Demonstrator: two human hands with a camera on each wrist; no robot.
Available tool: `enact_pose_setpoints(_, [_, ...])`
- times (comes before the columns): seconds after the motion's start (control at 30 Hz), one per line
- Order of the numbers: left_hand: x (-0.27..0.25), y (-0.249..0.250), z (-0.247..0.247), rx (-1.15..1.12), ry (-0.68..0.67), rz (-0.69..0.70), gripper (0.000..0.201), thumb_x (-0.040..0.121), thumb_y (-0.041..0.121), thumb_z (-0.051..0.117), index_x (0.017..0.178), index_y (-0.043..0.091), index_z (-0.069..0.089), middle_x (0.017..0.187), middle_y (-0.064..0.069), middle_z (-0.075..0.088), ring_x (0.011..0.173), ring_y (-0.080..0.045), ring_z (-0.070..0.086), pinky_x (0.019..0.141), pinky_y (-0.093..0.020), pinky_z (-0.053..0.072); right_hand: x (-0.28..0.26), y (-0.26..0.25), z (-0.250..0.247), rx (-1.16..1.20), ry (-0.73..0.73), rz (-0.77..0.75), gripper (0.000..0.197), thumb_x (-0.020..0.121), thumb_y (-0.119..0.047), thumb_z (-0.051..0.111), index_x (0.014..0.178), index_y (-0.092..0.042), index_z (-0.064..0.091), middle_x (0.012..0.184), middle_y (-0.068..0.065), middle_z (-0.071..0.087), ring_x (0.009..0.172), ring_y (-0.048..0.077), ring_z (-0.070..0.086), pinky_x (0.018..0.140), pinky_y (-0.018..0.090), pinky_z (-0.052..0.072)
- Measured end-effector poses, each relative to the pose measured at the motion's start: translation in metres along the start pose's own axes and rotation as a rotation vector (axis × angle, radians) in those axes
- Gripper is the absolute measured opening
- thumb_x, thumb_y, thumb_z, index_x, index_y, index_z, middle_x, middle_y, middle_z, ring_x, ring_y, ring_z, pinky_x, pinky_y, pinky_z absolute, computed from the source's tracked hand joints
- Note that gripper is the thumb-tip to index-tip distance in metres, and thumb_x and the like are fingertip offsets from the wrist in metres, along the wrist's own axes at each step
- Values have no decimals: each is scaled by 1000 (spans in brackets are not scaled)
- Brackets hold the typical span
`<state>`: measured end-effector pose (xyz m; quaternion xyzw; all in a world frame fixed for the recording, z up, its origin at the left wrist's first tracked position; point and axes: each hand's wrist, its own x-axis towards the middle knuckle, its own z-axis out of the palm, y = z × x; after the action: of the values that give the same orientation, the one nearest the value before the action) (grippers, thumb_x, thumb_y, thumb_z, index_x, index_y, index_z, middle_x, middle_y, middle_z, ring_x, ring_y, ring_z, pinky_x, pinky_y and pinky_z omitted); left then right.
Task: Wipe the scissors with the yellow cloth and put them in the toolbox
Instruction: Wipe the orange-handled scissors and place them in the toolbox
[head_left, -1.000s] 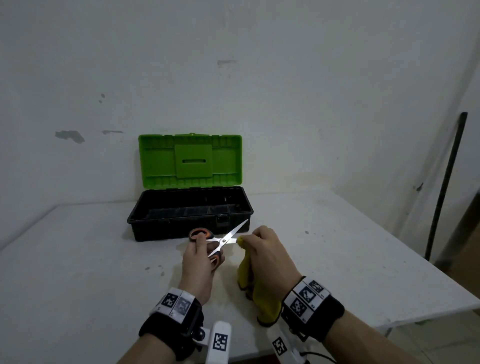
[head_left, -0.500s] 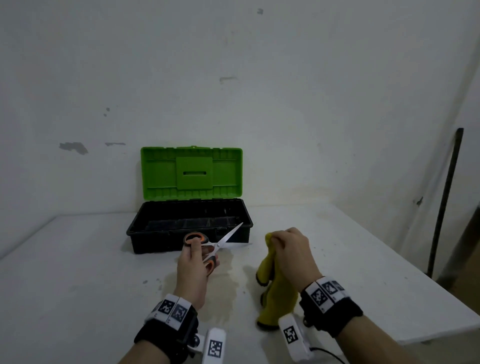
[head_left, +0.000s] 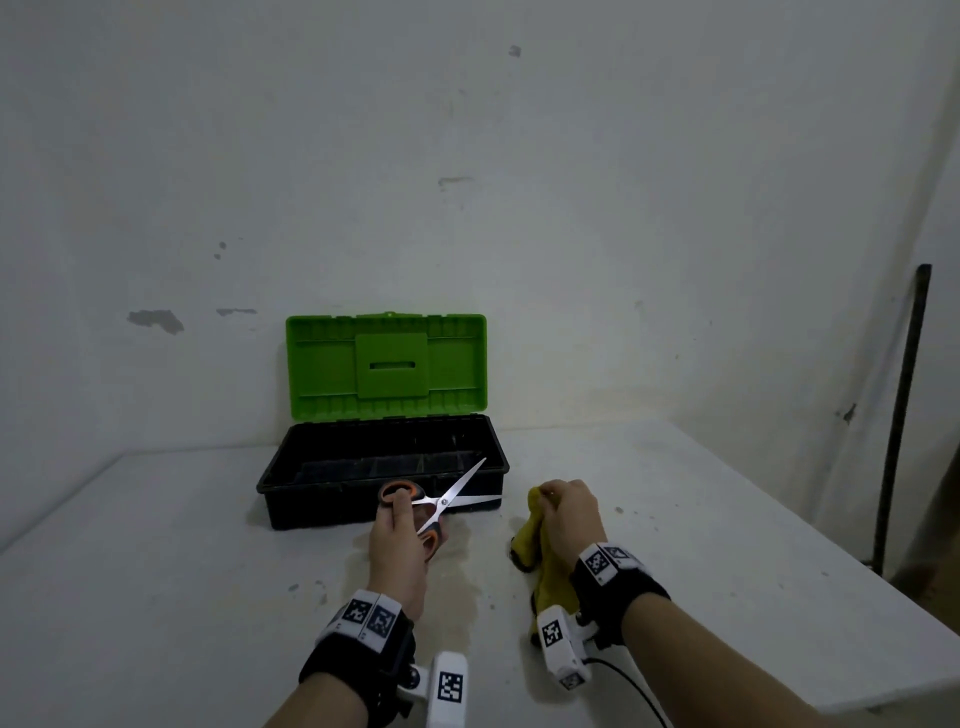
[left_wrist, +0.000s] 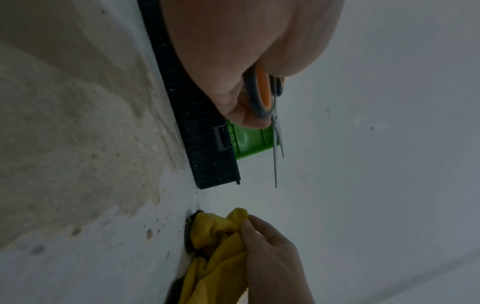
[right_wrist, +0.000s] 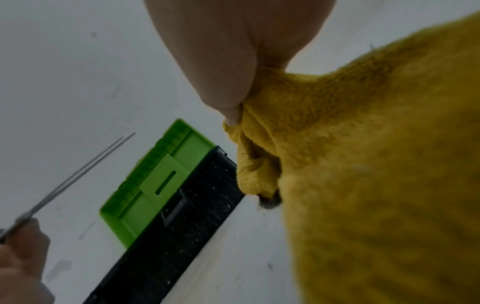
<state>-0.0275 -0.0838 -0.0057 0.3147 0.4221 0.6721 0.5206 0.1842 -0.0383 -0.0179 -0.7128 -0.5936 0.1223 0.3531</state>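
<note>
While toolbox (head_left: 382, 470) gapes (contents unclear) | left hand (head_left: 397, 540) grips scissors (head_left: 445, 500) | right hand (head_left: 569, 512) pinches yellow cloth (head_left: 531, 535)

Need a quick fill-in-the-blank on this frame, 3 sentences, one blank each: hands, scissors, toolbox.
1. The left hand holds the scissors by their orange and black ____.
2. The right hand grips the ____ cloth, apart from the scissors.
3. The toolbox sits on the table with its green lid ____.

Missing words: handles; yellow; open
</note>
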Motion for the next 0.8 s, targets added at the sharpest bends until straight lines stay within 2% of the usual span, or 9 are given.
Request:
enact_pose_setpoints(0.17, [5, -2, 0, -65, -2, -43, 31, 106, 31, 43, 113, 6, 60, 101, -16, 64, 77, -22, 60, 52, -21, 57, -11, 6, 4, -144, -222, 23, 43, 98, -36, 50, 137, -17, 48, 133, 10, 48, 121, 28, 50, 102, 37, 41])
enact_pose_setpoints(0.3, [8, -2, 5, -132, 7, -63, 33, 106, 33, 43, 115, 5, 58, 100, -16, 62, 74, -21, 59, 53, -23, 57, -36, -10, -7, -304, -117, -46, 53, 97, -49, 45, 144, -25, 40, 142, 5, 40, 131, 26, 37, 107, 43, 32])
enact_pose_setpoints(0.37, [8, -2, 10, -167, 7, -84, 32, 106, 34, 44, 115, 6, 57, 100, -14, 61, 73, -20, 59, 53, -23, 57, -52, -28, -15, -181, -94, -126, 43, 95, -51, 48, 129, -26, 54, 124, 0, 53, 116, 17, 49, 98, 36, 41])
enact_pose_setpoints(0.4, [8, -3, 13, -175, 5, -90, 29, 106, 33, 44, 113, 9, 58, 100, -13, 61, 72, -19, 60, 54, -22, 56, -60, -36, -18, -65, -129, -167, 36, 94, -51, 50, 115, -25, 62, 107, -4, 60, 99, 8, 57, 88, 29, 47])
enact_pose_setpoints(0.47, [6, -6, 18, -142, 4, -91, 19, 107, 30, 43, 102, 22, 60, 98, -7, 62, 73, -13, 64, 57, -22, 55, -74, -55, -22, 159, -279, -199, 35, 93, -50, 54, 89, -18, 67, 73, -9, 60, 62, -3, 52, 62, 18, 46])
enact_pose_setpoints(0.5, [3, -7, 21, -106, -1, -81, 19, 107, 30, 43, 98, 28, 60, 99, -5, 63, 76, -12, 65, 61, -24, 54, -78, -62, -23, 250, -348, -192, 37, 93, -49, 55, 85, -15, 68, 68, -6, 60, 57, -2, 50, 56, 17, 43])
enact_pose_setpoints(0.6, [-6, -4, 28, -110, -25, -110, 25, 106, 43, 40, 99, 30, 60, 104, -8, 67, 86, -24, 64, 69, -36, 50, -82, -73, -21, 418, -456, -172, 30, 94, -44, 57, 91, -18, 72, 84, 1, 72, 68, 5, 59, 60, 18, 48])
enact_pose_setpoints(0.73, [-17, 1, 32, -156, -68, -91, 28, 106, 39, 40, 102, 21, 61, 99, -8, 67, 82, -25, 65, 69, -36, 51, -82, -75, -17, 506, -460, -133, 26, 95, -31, 60, 90, -7, 69, 91, 10, 74, 69, 11, 62, 51, 19, 41])
enact_pose_setpoints(0.8, [-18, 0, 28, -109, -69, -47, 29, 107, 33, 42, 104, 14, 63, 95, -8, 68, 81, -25, 64, 69, -35, 50, -81, -75, -19, 561, -432, -120, 25, 96, -26, 59, 90, -4, 69, 85, 9, 73, 66, 11, 63, 52, 22, 42])
